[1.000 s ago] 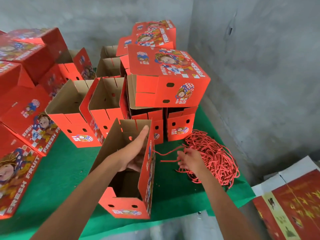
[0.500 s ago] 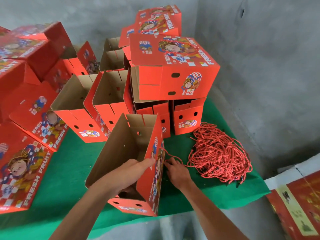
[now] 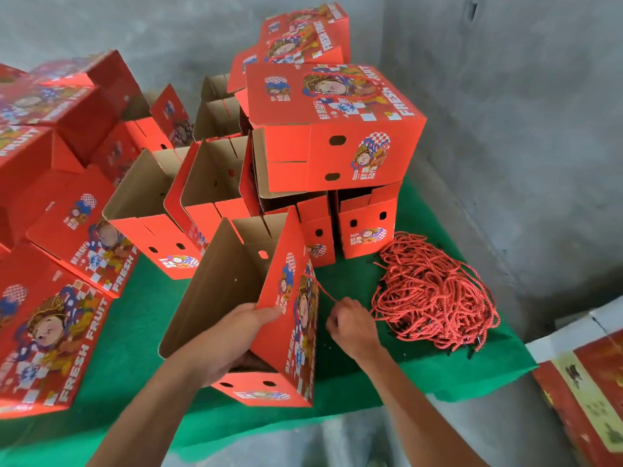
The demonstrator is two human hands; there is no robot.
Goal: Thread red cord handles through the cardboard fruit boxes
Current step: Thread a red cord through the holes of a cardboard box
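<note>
An open red cardboard fruit box (image 3: 290,332) stands on the green table cover (image 3: 141,315), its brown inside facing up. My left hand (image 3: 232,338) reaches into the box and grips its right printed wall, thumb over the top edge. Just right of that wall my right hand (image 3: 350,326) pinches a red cord (image 3: 320,287) that runs up to the wall's outer face. A heap of red cords (image 3: 435,291) lies to the right of that hand.
Several more red fruit boxes, some open (image 3: 215,183) and some closed (image 3: 333,129), are stacked behind and to the left. Grey concrete walls (image 3: 522,129) close the corner. Flat printed cardboard (image 3: 586,382) lies at the lower right, beyond the table edge.
My left hand slid from the box's far rim down to the near part of its right wall. My right hand left the cord heap and came to that wall with one cord.
</note>
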